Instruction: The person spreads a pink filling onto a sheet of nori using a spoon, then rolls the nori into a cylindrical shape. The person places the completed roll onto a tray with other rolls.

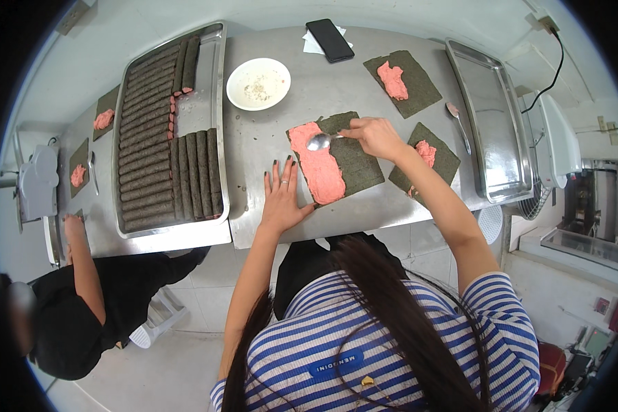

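On the steel table a dark green seaweed sheet [362, 167] lies flat in front of me. A band of pink paste [319, 168] covers its left part. My right hand [378, 137] grips a metal spoon [318, 142], whose bowl touches the upper part of the paste. My left hand [281, 200] rests flat with fingers spread, its thumb at the sheet's lower left corner. To the right, two more seaweed sheets [419, 96] bear smaller lumps of pink paste [392, 79]; my right forearm partly covers the nearer one.
Rolled seaweed sticks fill much of a metal tray [224, 123] on the left. A white bowl [270, 63], a black phone [329, 40], another spoon [459, 126] and a bare metal tray [496, 137] stand around. At far left a person in black [82, 302] works beside more sheets.
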`<state>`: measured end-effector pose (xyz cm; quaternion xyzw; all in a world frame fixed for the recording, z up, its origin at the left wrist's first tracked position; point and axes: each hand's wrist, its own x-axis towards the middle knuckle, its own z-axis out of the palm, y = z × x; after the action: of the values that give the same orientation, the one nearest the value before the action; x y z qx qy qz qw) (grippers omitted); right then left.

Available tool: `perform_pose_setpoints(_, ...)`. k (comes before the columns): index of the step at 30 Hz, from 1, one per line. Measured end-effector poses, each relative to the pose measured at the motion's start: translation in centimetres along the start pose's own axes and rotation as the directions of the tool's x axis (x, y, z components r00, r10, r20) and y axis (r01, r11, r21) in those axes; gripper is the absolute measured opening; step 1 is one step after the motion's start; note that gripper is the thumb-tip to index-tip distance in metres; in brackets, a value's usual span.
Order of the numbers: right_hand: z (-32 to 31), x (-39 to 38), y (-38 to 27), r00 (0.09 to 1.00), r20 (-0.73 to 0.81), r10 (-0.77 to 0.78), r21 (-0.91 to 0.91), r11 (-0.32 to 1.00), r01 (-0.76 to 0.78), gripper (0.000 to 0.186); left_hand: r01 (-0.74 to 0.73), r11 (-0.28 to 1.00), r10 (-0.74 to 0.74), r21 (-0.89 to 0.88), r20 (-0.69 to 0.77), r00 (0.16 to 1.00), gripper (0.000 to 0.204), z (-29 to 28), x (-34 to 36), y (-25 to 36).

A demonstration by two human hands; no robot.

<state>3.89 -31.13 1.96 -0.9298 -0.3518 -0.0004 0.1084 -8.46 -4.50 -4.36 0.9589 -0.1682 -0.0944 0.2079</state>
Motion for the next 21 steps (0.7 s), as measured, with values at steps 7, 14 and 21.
perform_pose_setpoints(7,-1.7,-1.7,-1.5,1.0,0.016,-0.018,0.05,0.999,0.017,0.036,0.013,1.0,-0.013,0.017,0.007,1.0,0.107,0.1,-0.1,-0.1)
perform_pose_setpoints(14,-0.1,-0.9,-0.5,0.999,0.035,-0.007,0.009,1.0,0.007,0.039,0.007,1.0,-0.007,-0.013,-0.018,1.0,0.105,0.1,-0.1,0.0)
perform_pose_setpoints(21,0.7,2.2,0.8,1.0,-0.004,0.01,0.015,1.0,-0.01,0.04,0.01,1.0,-0.01,0.001,0.004,1.0,0.105,0.0,-0.1,0.0)
